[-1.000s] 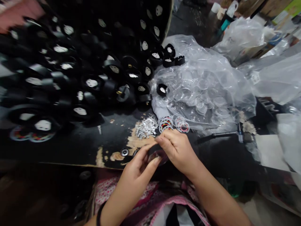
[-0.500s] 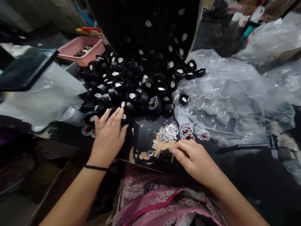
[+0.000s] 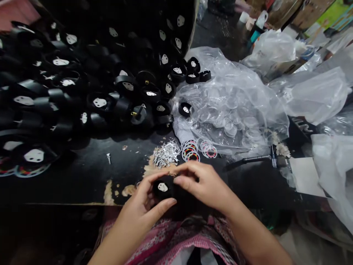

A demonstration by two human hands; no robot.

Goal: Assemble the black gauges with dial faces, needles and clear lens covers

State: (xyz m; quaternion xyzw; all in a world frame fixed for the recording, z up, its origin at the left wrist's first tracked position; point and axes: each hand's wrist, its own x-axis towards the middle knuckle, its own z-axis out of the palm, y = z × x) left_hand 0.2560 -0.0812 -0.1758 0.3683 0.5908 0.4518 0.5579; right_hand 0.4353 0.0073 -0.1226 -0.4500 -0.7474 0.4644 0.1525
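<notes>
A round black housing with a white metal plate inside is held by my left hand, its fingers and thumb curved around the rim near the table's front edge. My right hand is at the housing's right side, its thumb and forefinger close together; whether a small part is between them is too small to tell. Just beyond my hands lies a heap of small silvery pins. Printed dial rings overlap to the right of the heap. Many similar black housings are piled at the left and back.
Clear plastic bags with clear round covers spread at the right. A dark pen-like tool lies in front of them. A single pin sits on the black table. White card lies far right.
My left hand has left the pile and come beside my right hand with a black housing in it. The view has turned rightward and closer to the table.
</notes>
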